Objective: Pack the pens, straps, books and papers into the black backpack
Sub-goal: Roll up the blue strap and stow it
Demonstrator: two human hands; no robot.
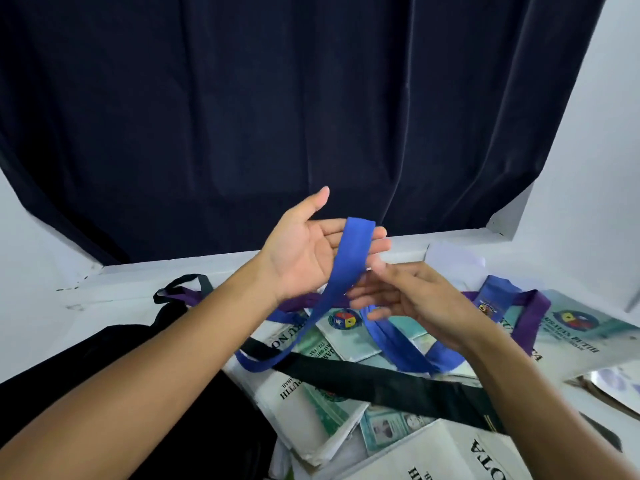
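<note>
My left hand (308, 252) is raised palm up with straight fingers, and a blue strap (341, 275) is draped over those fingers. The strap hangs down to the papers and loops back under my right hand (412, 299). That hand's fingers are nearly straight and touch the strap beside the left palm. The black backpack (114, 355) lies at the lower left, partly behind my left forearm. A black strap (381, 379) and a purple strap (535, 313) lie across a pile of white and green books and papers (308, 407). No pens are visible.
A dark blue curtain (311, 98) hangs behind the white surface (145, 289). More printed booklets (588, 327) spread to the right edge. White walls close in on the left and right.
</note>
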